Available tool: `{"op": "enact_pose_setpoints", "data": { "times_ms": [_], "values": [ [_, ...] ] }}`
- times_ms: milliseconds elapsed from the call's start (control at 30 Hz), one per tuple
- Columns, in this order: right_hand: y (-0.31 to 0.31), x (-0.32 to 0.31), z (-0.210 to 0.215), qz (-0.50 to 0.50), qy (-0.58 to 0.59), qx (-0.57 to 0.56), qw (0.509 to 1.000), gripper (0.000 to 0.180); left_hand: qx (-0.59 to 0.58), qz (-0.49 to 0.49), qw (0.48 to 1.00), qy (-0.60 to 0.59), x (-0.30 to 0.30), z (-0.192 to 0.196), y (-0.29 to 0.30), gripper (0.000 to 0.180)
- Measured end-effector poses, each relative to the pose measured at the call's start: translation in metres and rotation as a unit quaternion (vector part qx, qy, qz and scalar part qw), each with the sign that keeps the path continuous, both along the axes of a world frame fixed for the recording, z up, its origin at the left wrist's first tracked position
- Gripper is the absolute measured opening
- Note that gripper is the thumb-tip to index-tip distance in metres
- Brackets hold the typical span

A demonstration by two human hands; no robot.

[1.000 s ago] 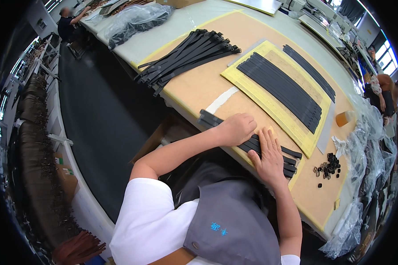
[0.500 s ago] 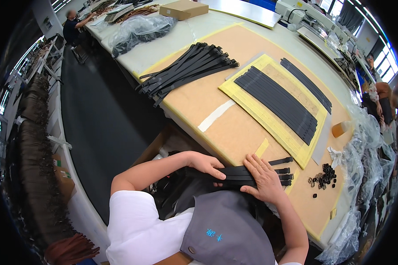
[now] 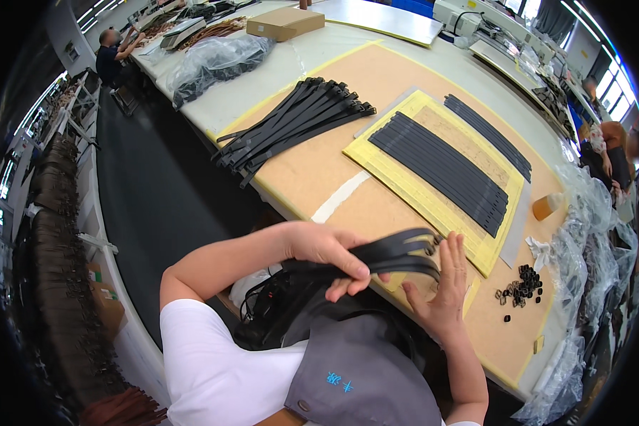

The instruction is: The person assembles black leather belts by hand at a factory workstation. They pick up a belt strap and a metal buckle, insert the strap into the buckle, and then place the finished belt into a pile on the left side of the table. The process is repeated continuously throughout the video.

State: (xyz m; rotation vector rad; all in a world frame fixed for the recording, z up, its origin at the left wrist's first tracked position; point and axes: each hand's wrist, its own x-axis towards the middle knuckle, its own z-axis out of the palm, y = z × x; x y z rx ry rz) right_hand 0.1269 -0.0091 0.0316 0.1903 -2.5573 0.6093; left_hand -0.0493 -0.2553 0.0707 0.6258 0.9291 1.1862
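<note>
My left hand (image 3: 328, 252) grips a bundle of flat black straps (image 3: 397, 248) above the table's near edge, thumb on top. The straps bow upward, and their far ends bend down by my right palm. My right hand (image 3: 444, 291) is open, fingers stretched up, with its palm at those ends. Beyond my hands, a row of black straps (image 3: 440, 170) lies side by side on a yellow-bordered board (image 3: 358, 150). A shorter dark row of straps (image 3: 490, 135) lies along its far side. Small black loops (image 3: 524, 285) form a heap to the right.
A fanned pile of black straps (image 3: 298, 124) overlaps the table's left edge. Farther back are a plastic-wrapped bundle (image 3: 224, 67) and a cardboard box (image 3: 285, 24). An amber cup (image 3: 546, 207) and crumpled clear plastic (image 3: 582, 241) stand at right. Other people sit at far left and right.
The straps have been lifted off the table and now bow between my hands. My left hand has risen with them; my right hand has turned from lying flat on them to upright at their ends.
</note>
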Motion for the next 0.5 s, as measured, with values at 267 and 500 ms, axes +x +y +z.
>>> {"op": "enact_pose_setpoints", "data": {
  "times_ms": [267,500],
  "values": [
    [0.015,0.013,-0.020,-0.033,-0.073,-0.096,0.992,0.085,0.088,0.227,0.927,0.286,-0.110,0.115,-0.014,0.037],
    [0.012,0.022,-0.041,-0.056,-0.163,-0.131,0.976,0.078,0.027,0.342,0.911,0.230,-0.214,0.055,-0.060,0.040]
  ]
}}
